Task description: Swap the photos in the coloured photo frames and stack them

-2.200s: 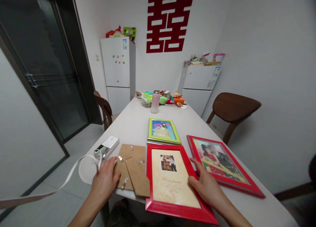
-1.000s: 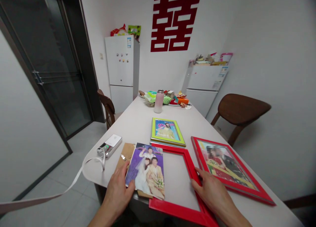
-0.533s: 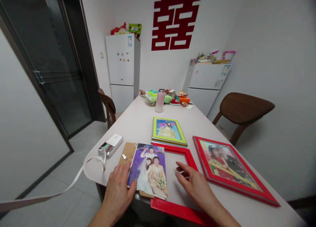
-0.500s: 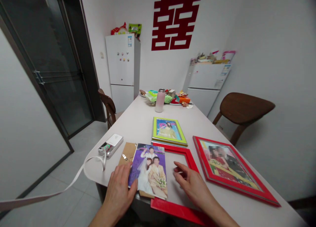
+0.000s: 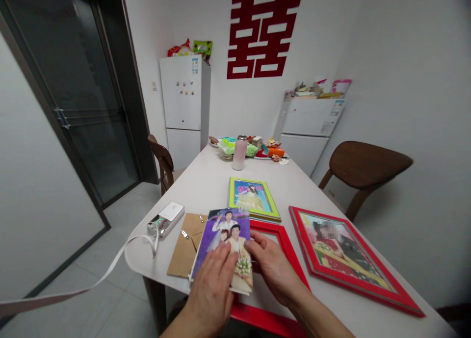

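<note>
A wedding photo (image 5: 213,232) with a purple background is tilted slightly up from the table, over an empty red picture frame (image 5: 290,249). My left hand (image 5: 213,289) lies flat across the photo's lower front, its fingers stretched out and close together. At the right edge, my right hand (image 5: 274,264) pinches the photo with its thumb on the front; the other fingertips are partly hidden behind. To the left, a brown backing board (image 5: 180,257) with metal clips lies on the table, partly covered by the photo.
A green-framed picture (image 5: 272,204) lies beyond the red frame, and a red-framed picture (image 5: 368,286) lies at the right. A silver device (image 5: 169,215) with a white strap (image 5: 114,264) sits left. A pink bottle (image 5: 240,154) stands farther back near several snacks (image 5: 275,152).
My left hand has moved right from the photo's left edge onto its front. My right hand has come left and taken hold of the right edge. The photo has lifted off the backing board.
</note>
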Motion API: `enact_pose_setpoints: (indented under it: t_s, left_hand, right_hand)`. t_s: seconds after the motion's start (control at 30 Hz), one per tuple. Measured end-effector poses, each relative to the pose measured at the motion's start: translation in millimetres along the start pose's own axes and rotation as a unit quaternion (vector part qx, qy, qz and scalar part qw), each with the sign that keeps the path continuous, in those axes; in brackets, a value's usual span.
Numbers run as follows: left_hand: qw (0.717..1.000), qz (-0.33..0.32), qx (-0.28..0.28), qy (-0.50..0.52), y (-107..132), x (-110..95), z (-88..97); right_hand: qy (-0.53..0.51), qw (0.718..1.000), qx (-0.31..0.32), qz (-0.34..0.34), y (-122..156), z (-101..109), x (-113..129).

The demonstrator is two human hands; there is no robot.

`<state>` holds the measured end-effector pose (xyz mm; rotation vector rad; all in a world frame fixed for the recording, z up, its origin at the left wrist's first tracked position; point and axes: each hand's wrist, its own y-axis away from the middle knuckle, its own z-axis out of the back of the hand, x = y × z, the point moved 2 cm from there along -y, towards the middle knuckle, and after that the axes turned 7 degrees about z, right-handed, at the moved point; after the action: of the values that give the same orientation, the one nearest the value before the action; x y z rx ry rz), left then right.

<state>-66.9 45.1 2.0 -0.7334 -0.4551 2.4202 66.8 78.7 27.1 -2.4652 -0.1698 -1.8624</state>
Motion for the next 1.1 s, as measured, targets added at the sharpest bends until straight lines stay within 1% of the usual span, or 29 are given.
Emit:
enact_pose_setpoints:
  t_s: [0.1, 0.17, 0.23, 0.27, 0.3, 0.33, 0.37, 0.4, 0.43, 0.5, 0.53, 0.57, 0.63, 0.67, 0.7, 0.73, 0.77, 0.8, 0.87, 0.93, 1.0, 1.1]
  left_hand:
    - [0.996, -0.025, -0.065, 0.05, -11.7, -4.5, 6.4]
    - [0.99, -0.021, -0.104, 0.098, -16.4, -7.1, 10.3]
    - [0.978, 0.019, -0.133, 0.159, -18.4, -9.2, 12.3]
    - [0.968, 0.054, -0.144, 0.198, -18.8, -10.2, 12.3]
    - [0.954, 0.096, -0.152, 0.241, -19.1, -11.5, 11.7]
    - [0.933, 0.142, -0.159, 0.29, -19.4, -13.3, 10.3]
    - [0.907, 0.187, -0.161, 0.342, -19.8, -15.7, 8.3]
    - [0.876, 0.225, -0.161, 0.395, -20.6, -18.9, 5.9]
    - [0.844, 0.253, -0.158, 0.446, -21.8, -22.7, 3.3]
    - [0.789, 0.28, -0.143, 0.529, -25.0, -30.9, -1.5]
    - [0.77, 0.282, -0.133, 0.556, -26.4, -34.2, -3.4]
    - [0.759, 0.279, -0.123, 0.575, -27.5, -36.3, -5.0]
    - [0.751, 0.27, -0.092, 0.595, -27.6, -36.3, -7.8]
    - [0.754, 0.263, -0.075, 0.597, -26.5, -34.1, -9.1]
    - [0.764, 0.255, -0.06, 0.59, -24.6, -30.7, -10.3]
    - [0.781, 0.249, -0.047, 0.571, -22.1, -26.4, -11.3]
    - [0.806, 0.245, -0.036, 0.538, -19.2, -21.8, -12.1]
    - [0.836, 0.245, -0.024, 0.491, -16.1, -17.3, -12.8]
    - [0.897, 0.241, 0.012, 0.37, -10.4, -10.9, -14.1]
    - [0.94, 0.212, 0.059, 0.261, -6.6, -9.4, -15.8]
    - [0.964, 0.166, 0.092, 0.189, -4.4, -11.2, -17.8]
    - [0.979, 0.11, 0.114, 0.126, -2.4, -14.0, -21.5]
  right_hand:
    - [-0.014, 0.999, 0.002, 0.031, 4.2, -4.4, 14.9]
    - [-0.03, 0.999, 0.006, 0.037, 6.3, -4.6, 16.3]
    - [-0.046, 0.999, 0.0, 0.026, 8.3, -1.7, 10.4]
    - [-0.055, 0.998, -0.02, 0.011, 9.4, 1.0, 5.2]
    - [-0.066, 0.997, -0.05, -0.01, 10.6, 4.3, -0.8]
    - [-0.08, 0.993, -0.085, -0.031, 12.0, 7.8, -7.0]
    - [-0.095, 0.988, -0.112, -0.05, 13.4, 10.7, -12.9]
    - [-0.113, 0.984, -0.123, -0.06, 14.4, 12.8, -17.7]
    - [-0.132, 0.982, -0.116, -0.062, 15.0, 14.0, -21.2]
    - [-0.162, 0.982, -0.091, -0.037, 15.2, 16.7, -23.4]
    - [-0.169, 0.981, -0.094, -0.016, 15.1, 19.6, -22.3]
    - [-0.167, 0.98, -0.11, 0.007, 15.0, 24.0, -20.0]
    - [-0.141, 0.977, -0.155, 0.033, 15.6, 36.6, -13.0]
    - [-0.122, 0.978, -0.17, 0.029, 16.2, 44.0, -9.0]
    - [-0.104, 0.979, -0.176, 0.013, 17.0, 51.7, -5.0]
    - [-0.09, 0.98, -0.175, -0.008, 17.9, 59.4, -1.2]
    - [-0.078, 0.981, -0.173, -0.03, 18.8, 66.7, 2.1]
    - [-0.069, 0.982, -0.169, -0.048, 19.4, 73.3, 5.0]
    - [-0.05, 0.984, -0.158, -0.068, 19.3, 83.0, 8.8]
    - [-0.03, 0.985, -0.148, -0.079, 17.1, 87.2, 8.9]
    - [-0.011, 0.987, -0.139, -0.083, 13.2, 86.9, 6.0]
    - [0.017, 0.99, -0.124, -0.067, 6.4, 83.0, -0.6]
